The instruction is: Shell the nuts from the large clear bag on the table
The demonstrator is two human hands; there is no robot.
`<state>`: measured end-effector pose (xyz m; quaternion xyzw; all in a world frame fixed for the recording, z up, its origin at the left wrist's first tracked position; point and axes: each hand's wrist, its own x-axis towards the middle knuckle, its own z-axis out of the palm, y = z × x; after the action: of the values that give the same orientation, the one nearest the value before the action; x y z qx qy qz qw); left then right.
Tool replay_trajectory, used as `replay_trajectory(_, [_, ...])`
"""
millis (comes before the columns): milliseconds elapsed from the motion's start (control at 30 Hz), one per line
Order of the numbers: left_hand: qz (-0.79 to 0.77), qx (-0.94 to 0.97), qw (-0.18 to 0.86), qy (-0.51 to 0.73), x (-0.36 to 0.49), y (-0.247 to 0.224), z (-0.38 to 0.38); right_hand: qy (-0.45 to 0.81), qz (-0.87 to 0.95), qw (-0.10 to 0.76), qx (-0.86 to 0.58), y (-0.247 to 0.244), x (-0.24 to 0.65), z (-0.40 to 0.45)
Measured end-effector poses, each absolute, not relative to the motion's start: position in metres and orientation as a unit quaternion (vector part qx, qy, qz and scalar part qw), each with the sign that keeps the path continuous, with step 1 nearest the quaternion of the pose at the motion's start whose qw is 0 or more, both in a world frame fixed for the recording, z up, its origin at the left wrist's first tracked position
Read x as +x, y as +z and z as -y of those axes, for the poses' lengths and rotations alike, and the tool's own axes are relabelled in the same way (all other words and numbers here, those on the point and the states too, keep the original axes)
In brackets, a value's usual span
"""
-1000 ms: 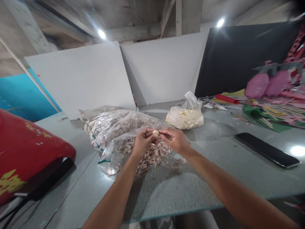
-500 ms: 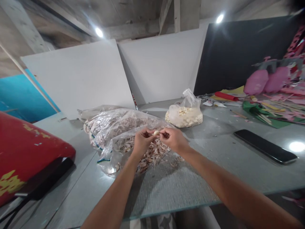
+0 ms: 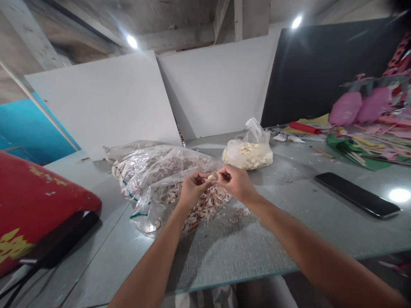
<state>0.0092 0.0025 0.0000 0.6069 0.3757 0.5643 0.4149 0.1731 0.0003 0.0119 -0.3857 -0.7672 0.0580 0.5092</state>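
Between finger and thumb, my left hand pinches a small pale clove. Just right of it, my right hand is closed in a pinch; what its fingertips hold, if anything, is too small to name. Both hands are above the open mouth of a large clear plastic bag, where brownish-white peels lie heaped. Some peels are spread on the table under my wrists. Behind my right hand stands a smaller tied bag of pale cloves.
A black phone lies on the grey table at right. Beyond it are green and pink scraps, a red roll and pink containers. A red object fills the left edge. White boards lean behind.
My right hand has moved slightly up and away from the clove, which stays in my left hand. The camera view has shifted slightly.
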Motion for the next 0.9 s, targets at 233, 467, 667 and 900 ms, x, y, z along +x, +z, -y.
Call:
replay_trajectory(233, [-0.337, 0.579, 0.474, 0.571, 0.011, 0.005, 0.003, 0.058, 0.783, 0.466, -0.409, 0.020, 0.186, -0.002])
replay_trajectory(467, [-0.334, 0.567, 0.483, 0.577, 0.011, 0.006, 0.003, 0.080, 0.796, 0.475, -0.366, 0.018, 0.182, 0.001])
replay_trajectory(667, [-0.371, 0.579, 0.440, 0.578, 0.014, 0.009, 0.005, 0.116, 0.802, 0.497, -0.310, 0.023, 0.179, 0.009])
replay_trajectory(900, [-0.409, 0.603, 0.384, 0.567, 0.010, 0.001, -0.001, 0.095, 0.816, 0.468, -0.326, 0.013, 0.179, -0.003])
